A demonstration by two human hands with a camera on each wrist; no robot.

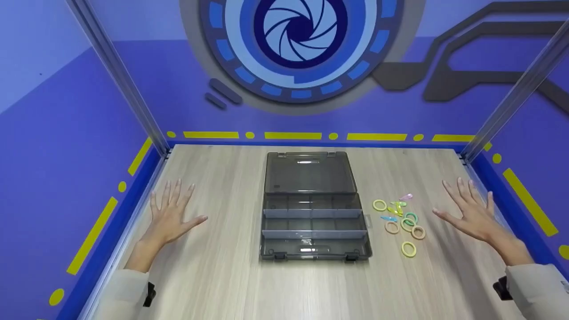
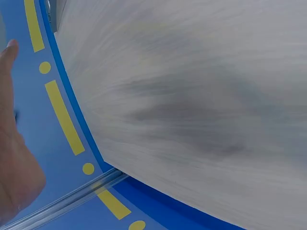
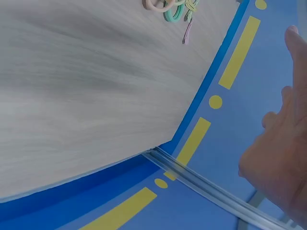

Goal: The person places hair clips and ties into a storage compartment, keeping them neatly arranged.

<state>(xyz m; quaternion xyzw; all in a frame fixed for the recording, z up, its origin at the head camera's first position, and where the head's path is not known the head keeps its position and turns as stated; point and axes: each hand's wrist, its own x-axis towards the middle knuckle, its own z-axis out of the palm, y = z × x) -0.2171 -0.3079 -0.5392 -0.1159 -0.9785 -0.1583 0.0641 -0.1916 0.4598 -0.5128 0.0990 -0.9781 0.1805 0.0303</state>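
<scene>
A smoky see-through compartment box (image 1: pixel 315 246) lies at the middle of the table, its lid (image 1: pixel 311 178) folded back toward the wall. To its right is a loose group of small hair ties, among them a yellow hair tie (image 1: pixel 408 256), and snap hair clips, including a blue hair clip (image 1: pixel 389 218) and a pink hair clip (image 1: pixel 406 197). My left hand (image 1: pixel 171 220) is held over the table's left side, fingers spread and holding nothing. On the far right, my right hand (image 1: pixel 473 218) also has spread fingers, with the hair ties to its left.
Pale wood-grain table (image 1: pixel 218 275) fills the space between two blue side walls and a patterned back wall (image 1: pixel 146 62). Metal corner posts, such as the left post (image 1: pixel 129 84), rise at the back corners. Light dividers (image 1: pixel 313 234) split the box into rows.
</scene>
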